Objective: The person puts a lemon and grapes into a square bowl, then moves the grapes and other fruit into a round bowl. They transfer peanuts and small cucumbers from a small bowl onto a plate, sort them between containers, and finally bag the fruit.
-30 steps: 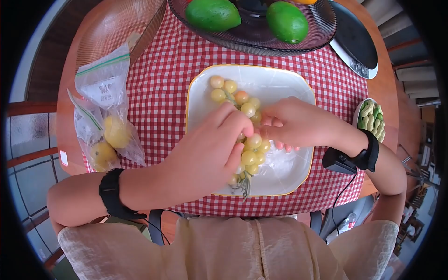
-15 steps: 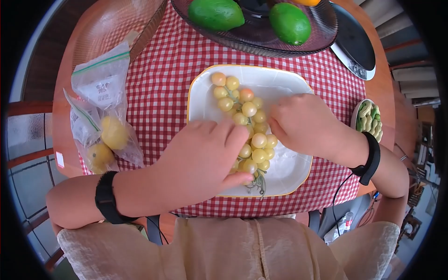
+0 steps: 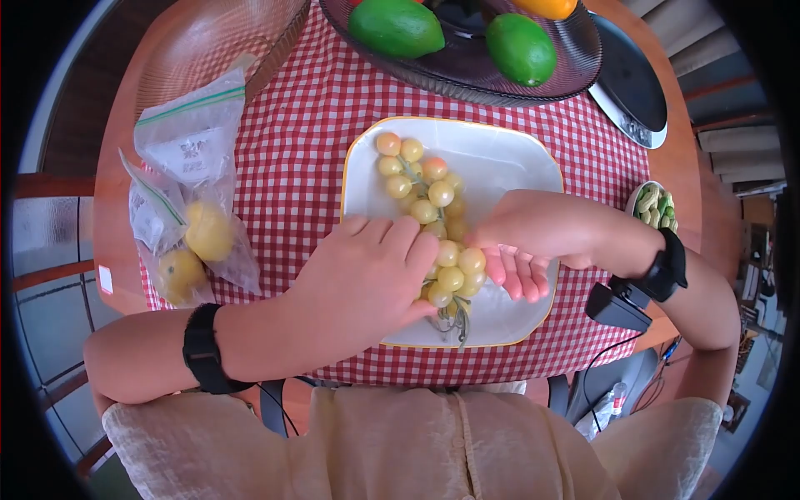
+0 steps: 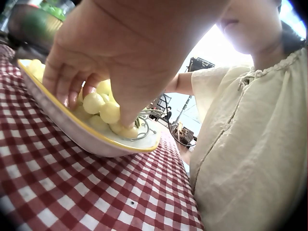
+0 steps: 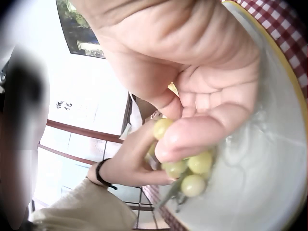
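A bunch of pale yellow-green grapes [image 3: 450, 277] lies in a white yellow-rimmed dish [image 3: 533, 325], its stem end towards the person. My left hand [image 3: 358, 271] grips the bunch from the left; in the left wrist view, the fingers and thumb of this hand [image 4: 115, 48] curl round several grapes [image 4: 109, 111]. On the right side my right hand [image 3: 542, 233] is turned with its palm partly up. The right wrist view has the thumb and forefinger of this hand [image 5: 211, 91] closed about a grape [image 5: 163, 128]; their exact contact is partly hidden.
Zip bags [image 3: 196, 154] with yellow fruit [image 3: 208, 232] lie at the left, below a clear ribbed bowl [image 3: 187, 75]. Beyond the dish stands a dark glass bowl [image 3: 450, 79] with green fruit [image 3: 521, 50]. A small bowl of pods [image 3: 654, 204] is at the right.
My right hand has lifted off the bunch's side, then come back lower, turning its palm up. My left hand has shifted and stays at the bunch's left side.
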`<state>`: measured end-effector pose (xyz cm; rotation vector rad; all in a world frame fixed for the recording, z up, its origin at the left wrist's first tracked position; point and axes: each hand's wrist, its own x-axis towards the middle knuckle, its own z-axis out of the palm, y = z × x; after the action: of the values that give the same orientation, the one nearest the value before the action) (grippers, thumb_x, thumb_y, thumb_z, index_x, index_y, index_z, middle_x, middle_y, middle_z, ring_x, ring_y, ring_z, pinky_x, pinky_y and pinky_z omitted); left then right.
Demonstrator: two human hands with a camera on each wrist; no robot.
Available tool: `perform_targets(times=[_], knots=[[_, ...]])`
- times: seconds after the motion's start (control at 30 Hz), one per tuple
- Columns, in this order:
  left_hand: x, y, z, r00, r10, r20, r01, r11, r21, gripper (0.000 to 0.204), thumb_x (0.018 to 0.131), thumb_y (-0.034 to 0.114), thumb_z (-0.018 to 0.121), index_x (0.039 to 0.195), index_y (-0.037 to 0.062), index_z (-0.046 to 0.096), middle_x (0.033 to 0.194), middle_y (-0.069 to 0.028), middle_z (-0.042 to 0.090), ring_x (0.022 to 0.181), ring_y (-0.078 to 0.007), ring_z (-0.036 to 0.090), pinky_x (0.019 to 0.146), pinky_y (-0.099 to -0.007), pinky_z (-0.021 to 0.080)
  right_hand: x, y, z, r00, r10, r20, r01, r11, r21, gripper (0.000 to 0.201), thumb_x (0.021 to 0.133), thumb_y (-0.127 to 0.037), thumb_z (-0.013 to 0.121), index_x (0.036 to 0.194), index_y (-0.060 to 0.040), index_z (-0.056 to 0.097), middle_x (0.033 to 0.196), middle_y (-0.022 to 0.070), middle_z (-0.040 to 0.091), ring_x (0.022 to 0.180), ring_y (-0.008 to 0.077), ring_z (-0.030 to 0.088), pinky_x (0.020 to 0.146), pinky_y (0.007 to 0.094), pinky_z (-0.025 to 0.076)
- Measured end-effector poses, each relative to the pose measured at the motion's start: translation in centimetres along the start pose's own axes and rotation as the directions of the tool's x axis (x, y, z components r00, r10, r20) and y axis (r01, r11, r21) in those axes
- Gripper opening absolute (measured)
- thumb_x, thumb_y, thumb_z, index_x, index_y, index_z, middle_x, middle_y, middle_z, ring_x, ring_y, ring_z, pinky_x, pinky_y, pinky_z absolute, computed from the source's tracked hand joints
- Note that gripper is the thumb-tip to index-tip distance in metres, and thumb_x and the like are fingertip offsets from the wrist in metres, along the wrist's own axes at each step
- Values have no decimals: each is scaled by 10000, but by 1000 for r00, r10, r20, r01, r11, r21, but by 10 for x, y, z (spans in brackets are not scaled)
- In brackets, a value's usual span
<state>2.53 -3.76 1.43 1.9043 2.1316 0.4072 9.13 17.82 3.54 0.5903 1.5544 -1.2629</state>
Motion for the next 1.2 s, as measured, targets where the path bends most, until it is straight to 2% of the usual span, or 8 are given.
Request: perform_targets(times=[0.23,0.37,0.5,0.57,0.77,1.0,1.1,1.2], knots=[[3,-3,6,998,27,-62,-25,999,27,439,680,381,768,879,69,532,829,-52,514,761,-213,554,699,-335,411,-17,-6,28,904,-423,54,398,883,248,313,971,-196,482,915,58,655,808,137,678,732,175,675,690,275,555],[2,-6,8,995,25,-92,-26,1000,-6,455,677,404,757,882,65,531,812,-60,515,761,-221,553,694,-343,395,-27,-6,41,871,-489,-44,490,872,13,223,961,-125,495,959,41,645,849,110,680,787,143,651,722,275,527],[3,-7,8,997,44,-62,-43,999,17,466,672,403,761,894,67,527,810,-60,514,761,-222,555,695,-343,385,-41,-6,48,727,-680,-95,564,670,-483,115,906,-32,535,928,33,627,856,120,656,715,211,624,641,303,476],[4,-6,5,999,35,4,-35,999,16,484,672,400,768,924,63,529,827,-55,513,774,-217,558,699,-343,380,-31,4,50,446,-878,-173,718,466,-518,85,867,-1,563,906,15,636,835,139,638,699,268,601,617,308,463],[3,-3,-1,999,15,40,-15,1000,-12,490,723,371,739,998,23,529,895,-86,486,832,-233,523,721,-350,398,-22,17,38,514,-818,-259,548,545,-635,79,799,-11,563,868,10,531,830,184,570,763,384,586,639,450,467],[0,-3,-3,998,12,63,-10,999,-38,514,711,345,760,1040,27,526,935,-84,486,833,-235,521,733,-345,402,0,37,22,572,-783,-245,577,596,-558,197,817,-10,565,983,-6,460,848,190,583,785,384,594,658,432,480],[-4,-6,-7,995,33,97,-26,997,-70,556,711,310,767,1117,19,521,957,-85,495,850,-240,527,753,-345,410,-9,34,13,736,-612,-289,543,789,-288,165,853,-4,579,981,-22,476,890,118,574,796,222,616,678,330,495],[-3,-9,-12,996,30,88,-22,996,-87,618,706,290,772,1190,12,506,979,-82,501,872,-242,534,772,-342,416,-15,32,6,693,-638,-335,352,706,-615,74,814,12,561,884,13,538,861,125,599,831,241,633,669,342,497]])
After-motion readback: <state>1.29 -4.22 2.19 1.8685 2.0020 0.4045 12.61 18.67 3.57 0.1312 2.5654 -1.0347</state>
